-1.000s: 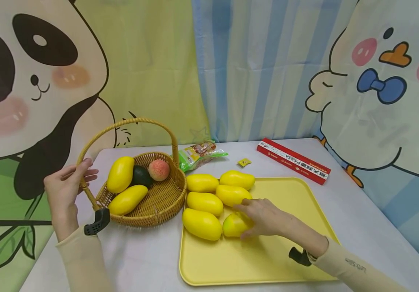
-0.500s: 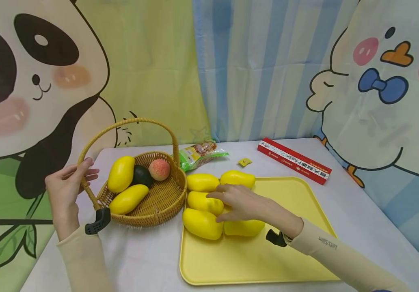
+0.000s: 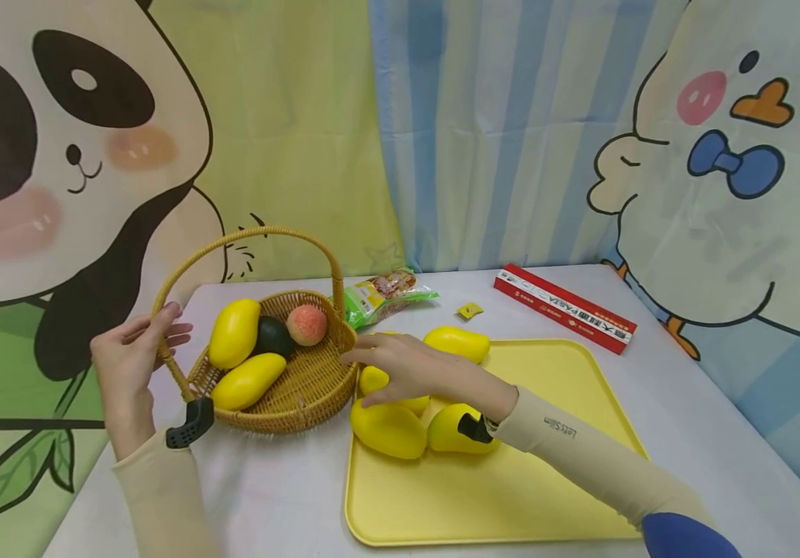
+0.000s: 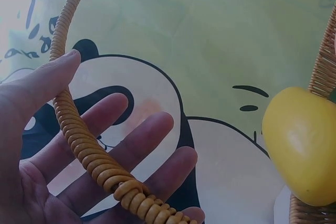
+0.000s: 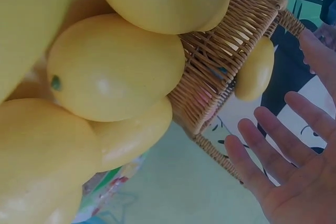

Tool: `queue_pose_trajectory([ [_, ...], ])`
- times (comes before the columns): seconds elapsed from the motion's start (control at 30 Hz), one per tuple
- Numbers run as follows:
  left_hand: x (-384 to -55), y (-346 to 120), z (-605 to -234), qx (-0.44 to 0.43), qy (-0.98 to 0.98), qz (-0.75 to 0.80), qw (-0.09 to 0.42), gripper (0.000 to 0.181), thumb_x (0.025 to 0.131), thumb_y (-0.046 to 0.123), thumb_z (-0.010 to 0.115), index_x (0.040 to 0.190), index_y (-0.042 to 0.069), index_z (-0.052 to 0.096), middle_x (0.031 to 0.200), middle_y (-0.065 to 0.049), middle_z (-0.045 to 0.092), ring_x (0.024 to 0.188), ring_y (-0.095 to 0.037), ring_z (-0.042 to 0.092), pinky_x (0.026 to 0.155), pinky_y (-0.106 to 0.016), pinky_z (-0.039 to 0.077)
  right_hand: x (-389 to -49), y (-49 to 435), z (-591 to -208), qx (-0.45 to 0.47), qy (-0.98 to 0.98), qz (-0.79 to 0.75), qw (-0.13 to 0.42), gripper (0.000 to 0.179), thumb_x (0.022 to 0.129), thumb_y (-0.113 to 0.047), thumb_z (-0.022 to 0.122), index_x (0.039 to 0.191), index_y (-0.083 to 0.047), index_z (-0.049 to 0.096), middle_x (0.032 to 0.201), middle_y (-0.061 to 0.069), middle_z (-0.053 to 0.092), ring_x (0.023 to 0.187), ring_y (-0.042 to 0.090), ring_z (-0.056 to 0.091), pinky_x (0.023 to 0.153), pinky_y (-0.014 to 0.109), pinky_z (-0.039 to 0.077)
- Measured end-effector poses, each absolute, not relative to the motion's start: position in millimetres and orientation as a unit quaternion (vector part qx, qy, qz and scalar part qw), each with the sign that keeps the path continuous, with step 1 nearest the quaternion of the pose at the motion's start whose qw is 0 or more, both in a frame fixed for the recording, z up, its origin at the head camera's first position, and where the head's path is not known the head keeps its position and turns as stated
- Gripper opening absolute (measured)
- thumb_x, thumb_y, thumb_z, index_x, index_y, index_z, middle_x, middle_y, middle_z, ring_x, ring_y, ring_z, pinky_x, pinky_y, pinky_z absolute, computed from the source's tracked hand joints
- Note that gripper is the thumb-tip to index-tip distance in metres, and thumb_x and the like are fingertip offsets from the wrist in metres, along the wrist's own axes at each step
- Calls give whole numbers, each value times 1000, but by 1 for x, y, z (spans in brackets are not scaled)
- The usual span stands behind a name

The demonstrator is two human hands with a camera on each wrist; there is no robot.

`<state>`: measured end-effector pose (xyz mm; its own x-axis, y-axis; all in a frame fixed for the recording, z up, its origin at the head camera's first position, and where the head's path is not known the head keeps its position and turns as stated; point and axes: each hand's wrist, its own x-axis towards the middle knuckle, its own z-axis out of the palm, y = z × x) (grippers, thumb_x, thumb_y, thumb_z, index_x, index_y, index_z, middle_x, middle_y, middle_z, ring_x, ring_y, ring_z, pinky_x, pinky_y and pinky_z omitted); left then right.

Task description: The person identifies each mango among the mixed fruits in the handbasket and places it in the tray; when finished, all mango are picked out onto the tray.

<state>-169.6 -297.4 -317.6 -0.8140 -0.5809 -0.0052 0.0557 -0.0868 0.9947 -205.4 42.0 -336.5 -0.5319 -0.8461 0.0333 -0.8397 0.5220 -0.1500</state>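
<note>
My left hand (image 3: 131, 360) holds the handle (image 4: 84, 145) of a wicker basket (image 3: 305, 381) loosely, thumb on one side and spread fingers behind it. Inside the basket lie two yellow mangoes (image 3: 235, 333), a dark green avocado-like fruit (image 3: 274, 337) and a peach (image 3: 307, 325). Palm down, my right hand (image 3: 400, 368) hovers over the left edge of a yellow tray (image 3: 512, 496), fingertips near the basket's rim. Its fingers (image 5: 273, 166) are spread and nothing is in them. Several mangoes (image 3: 387, 430) lie on the tray, some partly hidden under this hand and forearm.
Behind the tray are a green food bag (image 3: 386, 294), a small yellow packet (image 3: 470, 311) and a long red pasta box (image 3: 564, 308). Cartoon-printed curtains (image 3: 498, 155) rise at the table's back and sides.
My right hand has moved left from the front-right mango, across the other mangoes, to beside the basket. My left hand stays at the handle. The fruit looks unmoved.
</note>
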Motion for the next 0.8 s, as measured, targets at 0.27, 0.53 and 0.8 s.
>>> queue_pose_trajectory([
  [0.27,-171,-298,-319,212,-639,-705,223,19,72,36,83,80,20,76,64,6,71,54,-8,69,57,-14,52,-219,19,-336,-502,861,-82,20,66,83,-41,74,139,-15,51,131,5,55,104,16,58,83,29,51],
  [0.53,-171,-297,-317,209,-637,-708,223,18,73,35,83,79,20,76,64,6,71,54,-9,69,57,-13,52,-229,0,-337,-512,855,-80,18,67,82,-42,75,139,-16,51,132,6,54,104,15,58,82,27,51],
  [0.8,-170,-297,-317,212,-639,-705,222,16,74,34,82,79,20,76,64,6,71,55,-8,69,57,-13,52,-232,-29,-334,-525,849,-51,23,69,83,-45,73,141,-18,49,138,7,53,114,18,58,89,30,51],
])
